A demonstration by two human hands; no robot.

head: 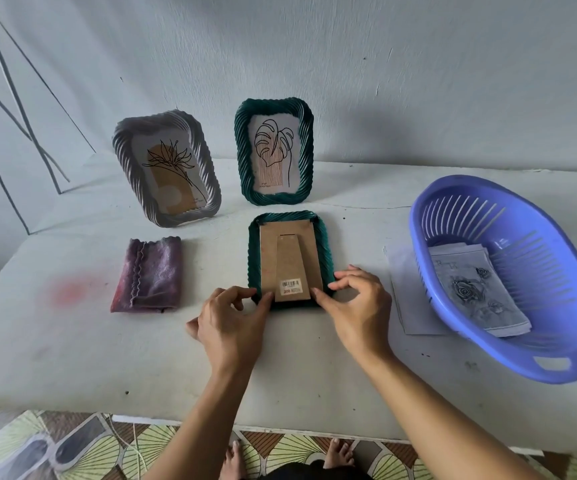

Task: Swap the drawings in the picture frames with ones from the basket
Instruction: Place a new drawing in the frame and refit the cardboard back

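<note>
A dark green picture frame (325, 251) lies face down in the middle of the table, its brown cardboard back (289, 261) with a barcode sticker facing up. My left hand (233, 320) pinches the frame's near left corner. At the near right corner my right hand (356, 299) does the same, fingers curled on the frame edge. A second green frame (274, 152) with a leaf drawing stands upright behind it. To the left stands a white frame (167, 168) holding a flower drawing. The blue basket (509, 282) on the right holds several drawings (477, 289), a rose sketch on top.
A folded purple cloth (150, 273) lies left of the face-down frame. A loose white sheet (408, 292) sticks out from under the basket's left side. The white table (72, 341) stands against a wall; its near edge is just above my feet.
</note>
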